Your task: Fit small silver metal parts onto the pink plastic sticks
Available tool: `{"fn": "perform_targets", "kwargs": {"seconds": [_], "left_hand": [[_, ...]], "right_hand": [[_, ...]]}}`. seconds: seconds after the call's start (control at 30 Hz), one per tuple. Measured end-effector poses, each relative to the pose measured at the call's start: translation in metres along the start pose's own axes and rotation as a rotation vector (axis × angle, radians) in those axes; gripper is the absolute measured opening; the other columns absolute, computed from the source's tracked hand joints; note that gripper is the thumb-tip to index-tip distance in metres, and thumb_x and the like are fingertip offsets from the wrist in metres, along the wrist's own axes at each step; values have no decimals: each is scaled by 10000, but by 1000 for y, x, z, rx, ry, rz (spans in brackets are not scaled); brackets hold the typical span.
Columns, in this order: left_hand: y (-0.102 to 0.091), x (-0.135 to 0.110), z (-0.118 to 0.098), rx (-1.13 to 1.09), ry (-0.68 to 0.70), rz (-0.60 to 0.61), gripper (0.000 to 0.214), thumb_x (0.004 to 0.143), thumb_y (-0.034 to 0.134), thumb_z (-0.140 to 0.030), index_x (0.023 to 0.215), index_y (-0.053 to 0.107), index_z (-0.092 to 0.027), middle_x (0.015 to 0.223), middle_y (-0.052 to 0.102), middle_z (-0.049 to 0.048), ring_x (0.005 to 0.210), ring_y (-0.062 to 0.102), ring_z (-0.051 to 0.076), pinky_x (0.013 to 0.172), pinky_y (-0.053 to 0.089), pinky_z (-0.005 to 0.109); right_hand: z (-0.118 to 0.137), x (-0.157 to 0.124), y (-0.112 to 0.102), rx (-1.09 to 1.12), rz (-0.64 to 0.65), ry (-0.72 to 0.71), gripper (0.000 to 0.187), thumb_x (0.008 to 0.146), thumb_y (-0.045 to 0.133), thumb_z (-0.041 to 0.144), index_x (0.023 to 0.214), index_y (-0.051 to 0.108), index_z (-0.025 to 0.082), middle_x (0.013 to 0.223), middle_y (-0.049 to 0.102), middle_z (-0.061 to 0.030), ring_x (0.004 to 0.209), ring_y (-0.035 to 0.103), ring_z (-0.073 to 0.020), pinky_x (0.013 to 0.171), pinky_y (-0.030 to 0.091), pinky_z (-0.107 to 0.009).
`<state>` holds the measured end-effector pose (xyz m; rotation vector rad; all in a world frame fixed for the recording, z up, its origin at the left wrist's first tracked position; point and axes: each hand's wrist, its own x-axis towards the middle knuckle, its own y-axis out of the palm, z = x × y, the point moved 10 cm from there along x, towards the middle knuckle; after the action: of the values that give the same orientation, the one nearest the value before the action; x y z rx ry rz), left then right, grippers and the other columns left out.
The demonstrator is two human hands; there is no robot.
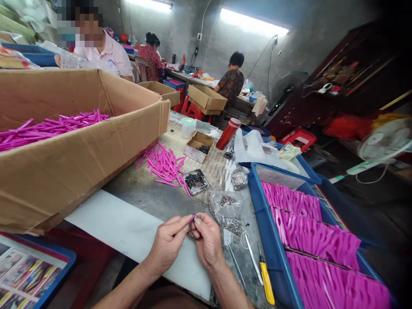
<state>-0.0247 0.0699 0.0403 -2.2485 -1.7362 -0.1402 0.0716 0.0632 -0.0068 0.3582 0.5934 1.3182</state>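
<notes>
My left hand (170, 240) and my right hand (207, 238) meet in front of me above the white sheet (128, 225). Pinched in the left fingers is a small purple stick-like piece (192, 218), mostly covered by the fingertips. The right thumb and fingers close at its other end; whatever they grip is too small to make out. Beyond the hands lies a loose pile of purple sticks (164, 163). Beside it stands a small metal tray (195, 182) of dark small parts, and a clear bag (228, 201) of tiny metal pieces lies to the right.
A large cardboard box (128, 141) of purple sticks fills the left. At right, a blue crate (273, 257) holds rows of purple pieces. Tweezers (236, 266) and a yellow-handled screwdriver (267, 283) lie near it. A red flask (228, 134) stands farther back. Several people sit beyond.
</notes>
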Motion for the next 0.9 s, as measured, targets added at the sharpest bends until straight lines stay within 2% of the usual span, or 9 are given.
{"fn": "perform_targets", "kwargs": {"seconds": [0.27, 0.6, 0.9], "left_hand": [[1, 0, -7, -20, 40, -2, 266, 769, 452, -160, 976, 619, -166, 661, 565, 32, 596, 520, 124, 549, 444, 219], [-1, -2, -8, 38, 45, -23, 278, 763, 448, -164, 984, 617, -156, 586, 497, 11, 532, 463, 114, 478, 408, 207], [2, -3, -8, 4, 62, -7, 280, 774, 434, -154, 993, 609, -154, 662, 540, 36, 601, 506, 129, 547, 431, 229]], "right_hand": [[1, 0, -4, -94, -6, -96, 198, 708, 564, 334, 656, 526, 146, 517, 447, 38, 433, 285, -53, 415, 207, -184], [18, -4, -6, -376, -9, -234, 133, 682, 586, 288, 722, 546, 168, 636, 496, 19, 583, 431, -102, 530, 350, -206], [21, -6, 4, -446, 32, -232, 241, 744, 489, 357, 608, 485, 158, 500, 366, 54, 446, 295, -73, 420, 265, -192]]}}
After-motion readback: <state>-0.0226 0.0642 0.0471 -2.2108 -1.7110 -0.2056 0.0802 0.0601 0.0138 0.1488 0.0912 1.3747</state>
